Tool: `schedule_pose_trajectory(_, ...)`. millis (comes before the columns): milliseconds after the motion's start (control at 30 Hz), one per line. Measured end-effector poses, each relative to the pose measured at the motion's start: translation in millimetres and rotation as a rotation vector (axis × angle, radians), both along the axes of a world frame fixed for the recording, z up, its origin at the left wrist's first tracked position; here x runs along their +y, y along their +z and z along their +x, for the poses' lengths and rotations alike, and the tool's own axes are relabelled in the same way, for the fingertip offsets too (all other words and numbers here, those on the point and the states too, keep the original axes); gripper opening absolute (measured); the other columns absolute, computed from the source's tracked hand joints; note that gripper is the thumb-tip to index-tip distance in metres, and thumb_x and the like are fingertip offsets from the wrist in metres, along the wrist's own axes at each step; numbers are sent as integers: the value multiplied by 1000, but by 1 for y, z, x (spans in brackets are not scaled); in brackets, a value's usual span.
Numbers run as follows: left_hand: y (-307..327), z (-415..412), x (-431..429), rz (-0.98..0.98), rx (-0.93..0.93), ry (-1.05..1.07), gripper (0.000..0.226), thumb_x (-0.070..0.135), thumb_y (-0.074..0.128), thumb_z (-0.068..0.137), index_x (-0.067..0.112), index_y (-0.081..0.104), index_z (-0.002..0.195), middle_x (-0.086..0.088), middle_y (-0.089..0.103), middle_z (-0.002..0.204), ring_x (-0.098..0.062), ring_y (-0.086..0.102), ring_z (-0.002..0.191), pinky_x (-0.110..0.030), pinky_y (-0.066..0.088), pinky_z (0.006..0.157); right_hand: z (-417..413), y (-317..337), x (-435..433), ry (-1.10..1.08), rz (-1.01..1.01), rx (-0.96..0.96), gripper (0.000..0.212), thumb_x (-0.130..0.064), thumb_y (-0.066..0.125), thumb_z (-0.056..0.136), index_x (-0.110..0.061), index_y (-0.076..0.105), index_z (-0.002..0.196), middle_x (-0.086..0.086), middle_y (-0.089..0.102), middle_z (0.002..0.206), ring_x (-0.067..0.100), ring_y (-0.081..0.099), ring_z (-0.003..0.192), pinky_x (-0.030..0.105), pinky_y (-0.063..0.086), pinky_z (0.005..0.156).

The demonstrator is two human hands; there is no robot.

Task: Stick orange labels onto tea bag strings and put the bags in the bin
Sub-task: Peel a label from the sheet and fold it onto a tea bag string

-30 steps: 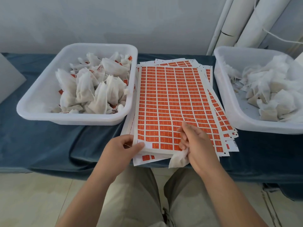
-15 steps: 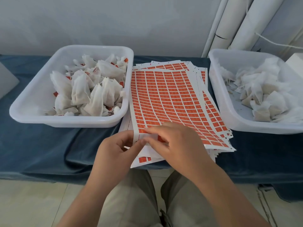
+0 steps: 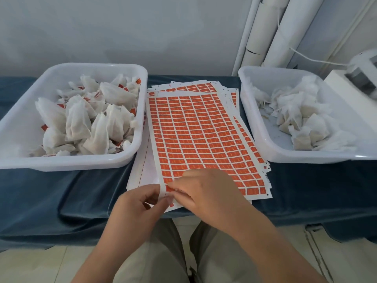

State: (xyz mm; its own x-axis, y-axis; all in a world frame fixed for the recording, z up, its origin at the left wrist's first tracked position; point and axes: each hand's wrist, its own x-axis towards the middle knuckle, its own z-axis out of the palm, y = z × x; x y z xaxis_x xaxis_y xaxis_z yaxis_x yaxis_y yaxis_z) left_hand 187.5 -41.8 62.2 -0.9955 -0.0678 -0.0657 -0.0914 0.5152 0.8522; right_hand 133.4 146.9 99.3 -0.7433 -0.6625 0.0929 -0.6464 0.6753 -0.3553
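On label sheet (image 3: 204, 129) corner, left hand (image 3: 138, 207) pinching, right hand (image 3: 212, 193) touching

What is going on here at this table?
A person is labelling tea bags. Both hands work at the near corner of the top label sheet. The right hand picks at an orange label there, and the left hand meets it at the sheet's edge; the exact grip is hidden. The left bin holds labelled bags. The right bin holds plain bags with no labels visible.
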Motion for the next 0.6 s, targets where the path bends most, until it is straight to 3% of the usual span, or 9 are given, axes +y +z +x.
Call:
schedule_pose_trajectory(133,3,-1,-2,42,12,-1,29,51,66,88,30,71,68,17,66,62,-3,59,57,-10,45,54,-2,-2,-2,-15,-68,-63,25,-37,59,105,-24,79,114,-6,77,102,-1,52,79,4,22,76)
schedule_pose_trajectory(267,3,-1,-4,133,-21,-34,43,56,62,91,16,75,81,0,64,65,-14,51,57,-18,44,56,-2,-8,-6,-84,-159,-118,24,-40,62,103,-29,78,116,-19,69,93,-7,52,73,3,31,71)
schedule_pose_trajectory(367,2,1,-4,142,-5,-32,35,46,65,97,16,73,80,1,59,63,-9,48,57,-17,42,56,-6,-12,-5,-76,-189,-152,23,-42,61,103,-31,78,115,-28,54,81,-12,50,68,5,35,65)
schedule_pose_trajectory(533,0,3,-6,130,34,-31,45,47,64,97,8,66,75,-1,48,60,-8,39,57,-20,37,54,-8,-14,-6,2,-182,-2,15,-28,69,99,-21,81,93,-24,43,72,-11,35,55,5,22,61)
schedule_pose_trajectory(600,-1,3,-7,131,38,-19,52,53,64,94,4,65,75,-3,46,59,-8,36,56,-20,35,53,-8,-15,-7,50,-151,60,13,-25,73,97,-17,80,90,-18,51,69,-9,37,55,3,19,65)
